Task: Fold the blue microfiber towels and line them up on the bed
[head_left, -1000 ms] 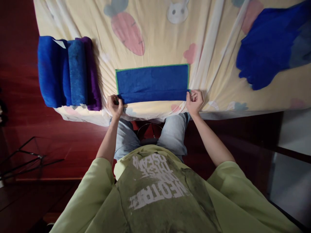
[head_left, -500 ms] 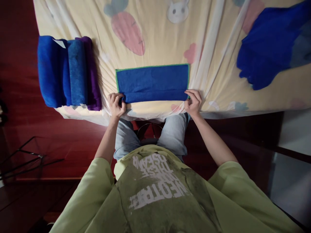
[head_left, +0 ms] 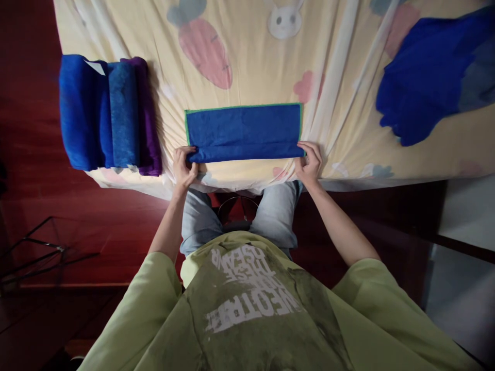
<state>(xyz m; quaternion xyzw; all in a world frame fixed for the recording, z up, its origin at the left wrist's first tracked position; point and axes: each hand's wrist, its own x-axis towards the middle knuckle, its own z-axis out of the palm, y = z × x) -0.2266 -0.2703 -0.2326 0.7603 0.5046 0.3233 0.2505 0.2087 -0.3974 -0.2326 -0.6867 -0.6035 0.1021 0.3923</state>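
Note:
A blue towel with green edging lies flat in front of me, its near edge folded over in a narrow strip. At the near left corner, my left hand pinches the folded edge between curled fingers and thumb. My right hand grips the near right corner in the same way, fingertips on top of the cloth. Both hands rest close to the front edge of the covered surface.
Rolled towels, bright blue, mid blue and purple, lie side by side at the left. Rumpled blue cloth is heaped at the right. A cream sheet printed with a carrot and rabbit covers the surface, with wrinkles.
The near folded edge has shifted very slightly away from me, and the fingers have moved a little along it. Both hands stay at the towel's near corners.

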